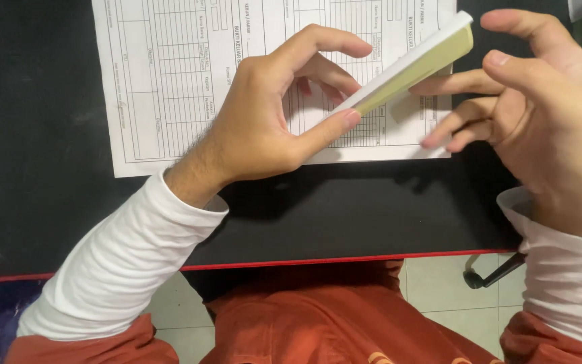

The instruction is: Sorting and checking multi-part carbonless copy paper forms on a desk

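Note:
My left hand point(271, 114) pinches the near end of a thin white pad with a pale yellow edge point(415, 64), thumb under and fingers curled around it. The pad tilts up to the right above a printed form sheet point(170, 74) with ruled tables. My right hand point(547, 114) hovers at the pad's far end, fingers spread, the middle finger reaching under the pad and the index finger close to its top corner. Whether the right hand grips the pad is unclear. Both arms wear white long sleeves.
The form lies on a black desk point(42, 135) with a red front edge point(345, 259). Below the edge are my orange-red trousers point(318, 310), a tiled floor and a black chair part point(490, 276) at the right.

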